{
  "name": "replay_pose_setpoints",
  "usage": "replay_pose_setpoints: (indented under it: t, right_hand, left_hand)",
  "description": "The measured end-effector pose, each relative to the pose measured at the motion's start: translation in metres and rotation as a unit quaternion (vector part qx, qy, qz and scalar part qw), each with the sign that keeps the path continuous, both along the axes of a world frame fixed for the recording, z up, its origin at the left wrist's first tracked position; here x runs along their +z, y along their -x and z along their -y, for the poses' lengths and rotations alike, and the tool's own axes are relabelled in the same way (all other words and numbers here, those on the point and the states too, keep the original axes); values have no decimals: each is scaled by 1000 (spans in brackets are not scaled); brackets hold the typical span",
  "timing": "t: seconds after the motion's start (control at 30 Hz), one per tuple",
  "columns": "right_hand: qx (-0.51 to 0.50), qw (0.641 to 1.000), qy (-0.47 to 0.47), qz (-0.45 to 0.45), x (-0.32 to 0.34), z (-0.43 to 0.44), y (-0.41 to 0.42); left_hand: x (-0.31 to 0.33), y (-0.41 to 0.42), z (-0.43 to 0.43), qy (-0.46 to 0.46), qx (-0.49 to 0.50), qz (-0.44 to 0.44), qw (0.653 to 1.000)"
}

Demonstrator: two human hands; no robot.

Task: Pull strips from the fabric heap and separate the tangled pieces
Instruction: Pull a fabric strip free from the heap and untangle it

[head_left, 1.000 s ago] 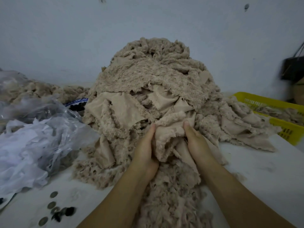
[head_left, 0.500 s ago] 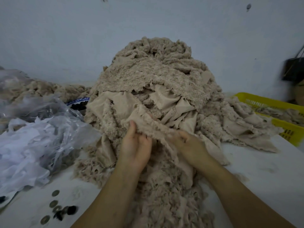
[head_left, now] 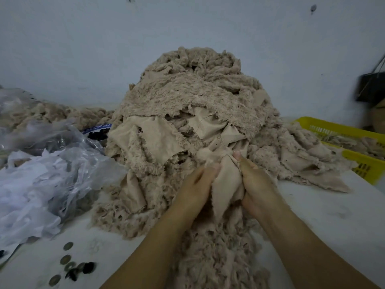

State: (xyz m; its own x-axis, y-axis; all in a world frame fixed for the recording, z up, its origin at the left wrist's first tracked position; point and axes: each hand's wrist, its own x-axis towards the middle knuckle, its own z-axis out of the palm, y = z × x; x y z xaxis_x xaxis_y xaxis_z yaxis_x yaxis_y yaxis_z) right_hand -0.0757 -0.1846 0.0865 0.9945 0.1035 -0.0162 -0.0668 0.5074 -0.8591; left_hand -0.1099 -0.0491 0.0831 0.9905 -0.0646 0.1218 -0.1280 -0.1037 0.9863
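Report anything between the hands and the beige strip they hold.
Nothing visible: left hand and right hand both grip the smooth beige fabric strip directly; its top end disappears into the tall beige fleece heap.

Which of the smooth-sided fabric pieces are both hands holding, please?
The crumpled strip at the near foot of the heap, gripped between the left hand and right hand; the wider smooth pieces higher up lie untouched.

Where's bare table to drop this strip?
Widest bare table: right side, between fabric heap, yellow basket and the near edge. Small patch front left, between plastic bags, round pieces and heap. Left and centre are crowded.
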Motion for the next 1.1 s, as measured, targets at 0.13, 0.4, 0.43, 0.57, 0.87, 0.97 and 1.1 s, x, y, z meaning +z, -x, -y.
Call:
replay_pose_setpoints:
  t: [0.13,0.4,0.43,0.57,0.87,0.97,1.1]
  right_hand:
    - [-95,983,150,52,-7,0,-4]
    - [93,923,345,140,-16,8,3]
    - [89,904,392,147,-19,9,1]
    - [43,979,175,94,-13,20,-12]
    - [-62,998,-27,-11,-18,21,-13]
    - [-29,998,57,-4,-19,13,-11]
    - [10,995,98,-14,-20,7,-8]
  left_hand:
    - [-8,0,7,-166,34,100,981]
    - [-2,-6,-11,-61,64,-2,996]
    - [0,-7,-14,-112,65,-2,992]
    - [8,-22,-35,-287,180,75,938]
    - [8,-52,-65,-88,277,-24,957]
    - [12,-45,-58,-76,318,16,945]
    - [21,-29,-40,-75,225,51,970]
